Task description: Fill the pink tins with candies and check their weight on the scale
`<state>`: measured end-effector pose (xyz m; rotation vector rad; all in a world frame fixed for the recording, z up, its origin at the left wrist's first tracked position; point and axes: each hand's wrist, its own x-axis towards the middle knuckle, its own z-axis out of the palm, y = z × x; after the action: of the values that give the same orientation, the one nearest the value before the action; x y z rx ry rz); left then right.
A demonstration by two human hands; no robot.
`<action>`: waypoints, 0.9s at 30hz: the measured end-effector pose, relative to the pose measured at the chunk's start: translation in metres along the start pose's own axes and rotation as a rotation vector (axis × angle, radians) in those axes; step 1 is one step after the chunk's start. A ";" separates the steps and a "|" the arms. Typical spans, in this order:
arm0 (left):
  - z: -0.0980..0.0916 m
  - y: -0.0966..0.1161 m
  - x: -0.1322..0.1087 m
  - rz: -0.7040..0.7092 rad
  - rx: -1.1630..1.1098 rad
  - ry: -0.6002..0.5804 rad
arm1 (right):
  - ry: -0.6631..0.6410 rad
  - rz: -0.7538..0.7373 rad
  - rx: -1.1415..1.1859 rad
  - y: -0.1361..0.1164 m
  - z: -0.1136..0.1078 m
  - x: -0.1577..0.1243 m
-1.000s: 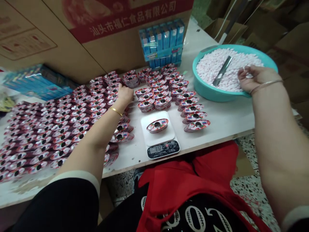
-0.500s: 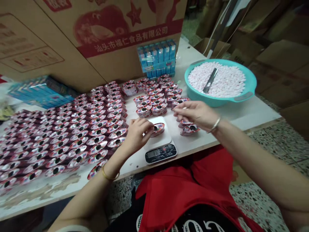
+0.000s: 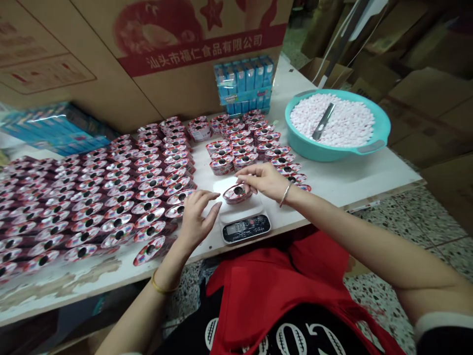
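Observation:
A small oval box (image 3: 236,194) with a printed red top and a dark round hole rests on the kitchen scale (image 3: 246,229), whose display shows digits. Over the box's right end is my right hand (image 3: 263,181), thumb and fingers pinched close by the hole; whatever they hold, if anything, is hidden. Left of the scale, my left hand (image 3: 199,214) is open, thumb and forefinger apart, not touching the box. Similar boxes (image 3: 150,206) stand in close rows to its left, and another group (image 3: 244,148) stands behind the scale.
A turquoise basin (image 3: 332,154) of small pale candies (image 3: 347,118) with a metal scoop (image 3: 323,122) on top stands at the right. Blue wrapped packs (image 3: 244,84) lean near a large cardboard carton (image 3: 177,88). The table's front edge runs just before the scale.
My right hand has moved left from the boxes beside the scale to the box on it. My left hand has drawn back from that box and opened. Digits now show clearly on the display.

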<state>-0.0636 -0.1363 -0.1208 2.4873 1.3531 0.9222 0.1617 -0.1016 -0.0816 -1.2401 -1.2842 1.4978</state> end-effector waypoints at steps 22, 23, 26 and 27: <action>0.022 0.004 0.000 0.151 0.127 0.028 | 0.046 0.165 0.238 0.020 -0.042 -0.046; 0.024 0.006 0.003 0.159 0.133 0.022 | 0.028 0.157 0.211 0.018 -0.037 -0.042; 0.027 0.011 0.013 0.161 0.130 0.027 | -0.033 0.114 0.120 0.012 -0.019 -0.025; 0.026 0.012 0.014 0.151 0.120 0.043 | -0.052 0.100 0.086 0.011 -0.013 -0.019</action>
<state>-0.0342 -0.1280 -0.1298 2.7067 1.2841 0.9555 0.1785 -0.1194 -0.0887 -1.2322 -1.1933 1.6494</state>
